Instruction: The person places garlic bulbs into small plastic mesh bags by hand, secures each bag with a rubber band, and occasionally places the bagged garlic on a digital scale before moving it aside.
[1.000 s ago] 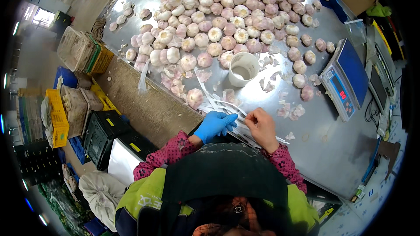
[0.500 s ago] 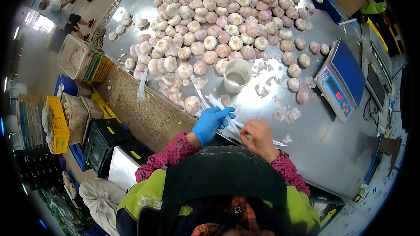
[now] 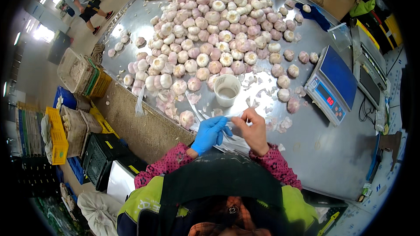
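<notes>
At the near edge of a metal table (image 3: 328,157), my left hand (image 3: 209,134), in a blue glove, pinches a thin white strip of netting or film. My bare right hand (image 3: 253,132) closes finger and thumb on the same strip, just right of the glove. More white strips (image 3: 236,144) lie bunched below and between my hands. A white plastic cup (image 3: 227,91) stands upright just beyond them. Past it spreads a big heap of garlic bulbs (image 3: 214,57), with loose papery skins (image 3: 168,104) around its near side.
To the right stands a blue digital scale (image 3: 334,83) with a lit red display. Loose bulbs lie between it and the heap. Stacked crates (image 3: 57,129) and a black crate (image 3: 105,146) occupy the floor at left. A person (image 3: 83,6) is at the far left.
My right hand has moved up and closer to the gloved hand, taking the strip near its fingertips. The view has shifted slightly. The far person now stands more upright.
</notes>
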Demonstrator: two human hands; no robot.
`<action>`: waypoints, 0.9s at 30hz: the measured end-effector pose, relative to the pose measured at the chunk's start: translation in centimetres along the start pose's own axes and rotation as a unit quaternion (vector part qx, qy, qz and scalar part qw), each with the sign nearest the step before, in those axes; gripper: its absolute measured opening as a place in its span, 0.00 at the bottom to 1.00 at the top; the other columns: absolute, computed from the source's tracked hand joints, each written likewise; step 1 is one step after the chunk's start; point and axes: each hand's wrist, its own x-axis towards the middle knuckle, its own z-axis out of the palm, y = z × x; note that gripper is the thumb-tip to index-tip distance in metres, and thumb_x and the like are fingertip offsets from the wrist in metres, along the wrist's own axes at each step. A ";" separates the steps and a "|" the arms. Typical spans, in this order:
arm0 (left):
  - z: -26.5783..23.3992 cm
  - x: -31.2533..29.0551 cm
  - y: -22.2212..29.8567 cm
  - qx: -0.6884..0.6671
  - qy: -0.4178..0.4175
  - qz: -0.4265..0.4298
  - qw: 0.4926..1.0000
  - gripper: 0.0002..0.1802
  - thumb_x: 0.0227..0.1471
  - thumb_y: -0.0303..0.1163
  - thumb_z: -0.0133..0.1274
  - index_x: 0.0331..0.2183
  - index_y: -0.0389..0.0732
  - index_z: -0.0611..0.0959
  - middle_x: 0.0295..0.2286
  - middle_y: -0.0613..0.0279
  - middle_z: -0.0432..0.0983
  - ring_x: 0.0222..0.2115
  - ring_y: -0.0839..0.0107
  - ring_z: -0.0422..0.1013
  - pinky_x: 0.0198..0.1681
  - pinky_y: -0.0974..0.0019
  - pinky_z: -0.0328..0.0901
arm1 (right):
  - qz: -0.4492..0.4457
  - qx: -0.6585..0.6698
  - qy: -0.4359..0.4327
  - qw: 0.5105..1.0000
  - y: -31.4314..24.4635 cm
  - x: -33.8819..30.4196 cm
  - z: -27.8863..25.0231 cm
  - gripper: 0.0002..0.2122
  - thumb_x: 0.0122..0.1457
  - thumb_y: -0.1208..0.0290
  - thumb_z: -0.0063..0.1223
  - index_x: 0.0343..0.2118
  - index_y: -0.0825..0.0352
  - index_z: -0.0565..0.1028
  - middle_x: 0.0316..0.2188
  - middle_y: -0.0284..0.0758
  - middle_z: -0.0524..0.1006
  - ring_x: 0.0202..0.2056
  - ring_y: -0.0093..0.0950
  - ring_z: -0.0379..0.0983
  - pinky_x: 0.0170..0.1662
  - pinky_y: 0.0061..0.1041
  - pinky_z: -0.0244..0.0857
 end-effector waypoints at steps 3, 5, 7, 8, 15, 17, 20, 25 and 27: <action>-0.3 0.4 0.9 -0.038 0.025 0.044 0.998 0.17 0.64 0.36 0.46 0.45 0.33 0.80 0.31 0.60 0.81 0.13 0.83 0.61 0.16 0.78 0.57 | -0.012 0.019 -0.084 0.996 0.6 -1.0 -0.2 0.11 0.53 0.76 0.62 0.21 0.70 0.69 0.19 0.33 0.66 0.23 0.23 0.61 0.27 0.24 0.56; -0.3 0.5 1.5 -0.106 -0.003 0.040 0.994 0.14 0.62 0.31 0.48 0.45 0.34 0.81 0.37 0.62 0.81 0.15 0.84 0.62 0.17 0.80 0.58 | 0.001 0.033 -0.069 0.997 1.3 -1.6 -0.1 0.11 0.54 0.76 0.61 0.21 0.71 0.70 0.19 0.33 0.66 0.23 0.22 0.61 0.27 0.23 0.56; 0.0 0.7 1.7 -0.128 -0.018 0.015 0.992 0.11 0.60 0.28 0.51 0.42 0.35 0.81 0.35 0.63 0.81 0.15 0.85 0.62 0.17 0.80 0.57 | -0.012 0.044 -0.005 0.999 2.0 -1.4 0.0 0.08 0.56 0.77 0.59 0.23 0.71 0.72 0.20 0.31 0.67 0.23 0.21 0.61 0.27 0.22 0.56; 0.2 0.6 1.7 -0.139 -0.024 0.002 0.990 0.09 0.59 0.27 0.52 0.41 0.35 0.81 0.34 0.63 0.80 0.15 0.85 0.62 0.17 0.80 0.57 | -0.014 0.052 0.030 0.998 1.6 -1.1 -0.1 0.07 0.56 0.78 0.59 0.23 0.71 0.73 0.20 0.30 0.68 0.24 0.20 0.62 0.28 0.22 0.56; 1.3 0.1 3.3 -0.136 -0.180 -0.022 0.974 0.09 0.50 0.23 0.60 0.33 0.41 0.75 0.21 0.74 0.64 0.15 0.85 0.59 0.16 0.79 0.52 | 0.177 0.362 0.102 0.910 -1.1 0.9 0.7 0.12 0.65 0.69 0.51 0.26 0.70 0.77 0.22 0.34 0.77 0.15 0.16 0.62 0.20 0.16 0.55; 0.2 0.7 1.9 -0.095 -0.080 0.017 0.992 0.07 0.52 0.26 0.59 0.34 0.42 0.76 0.22 0.74 0.67 0.16 0.86 0.60 0.16 0.81 0.52 | 0.216 0.425 0.033 0.878 -0.6 0.7 -0.2 0.13 0.66 0.67 0.50 0.26 0.70 0.76 0.22 0.35 0.77 0.14 0.16 0.61 0.18 0.16 0.53; -0.7 1.4 1.0 -0.153 0.030 0.055 0.986 0.07 0.54 0.31 0.58 0.37 0.44 0.78 0.22 0.77 0.67 0.17 0.88 0.58 0.17 0.82 0.51 | 0.266 0.440 -0.060 0.856 0.2 -0.3 0.2 0.14 0.67 0.66 0.48 0.25 0.68 0.73 0.20 0.33 0.75 0.12 0.14 0.57 0.15 0.16 0.48; -0.7 2.2 2.6 -0.153 0.137 0.040 0.978 0.17 0.59 0.37 0.54 0.49 0.46 0.78 0.21 0.80 0.64 0.18 0.90 0.57 0.17 0.81 0.50 | 0.202 0.265 -0.164 0.928 0.1 0.0 0.5 0.06 0.64 0.73 0.52 0.31 0.69 0.76 0.20 0.24 0.71 0.16 0.12 0.59 0.19 0.14 0.50; -1.6 3.5 2.4 -0.170 0.139 0.063 0.974 0.21 0.61 0.41 0.52 0.54 0.47 0.76 0.22 0.80 0.64 0.17 0.89 0.57 0.16 0.81 0.50 | 0.102 0.141 -0.081 0.981 0.6 0.5 0.8 0.05 0.60 0.78 0.53 0.38 0.69 0.78 0.19 0.20 0.70 0.20 0.10 0.60 0.22 0.14 0.53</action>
